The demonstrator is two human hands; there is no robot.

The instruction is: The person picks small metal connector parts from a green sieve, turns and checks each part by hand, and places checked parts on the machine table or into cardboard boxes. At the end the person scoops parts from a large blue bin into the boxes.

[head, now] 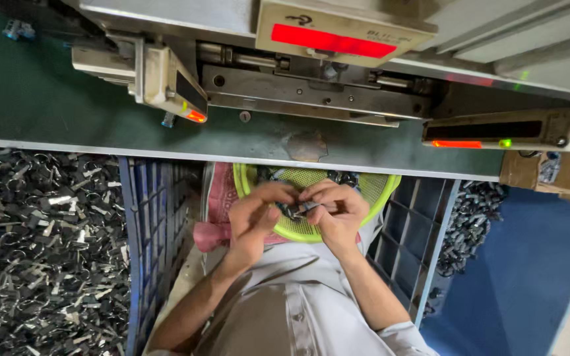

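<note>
My left hand [255,217] and my right hand [338,214] meet over my lap, fingers pinched together on a small dark metal part [300,209] held between them. Right under the hands sits a yellow-green mesh basket [380,191] holding several more small dark parts. The basket rests on a pink cloth [219,198] across my knees. My grey shirt fills the bottom of the view.
A green machine table [54,105] with a press head, a red-lit panel [331,41] and two light sensors [496,135] lies ahead. A blue crate [136,231] full of dark metal pieces stands at left; another blue crate [417,231] and a pile of parts at right.
</note>
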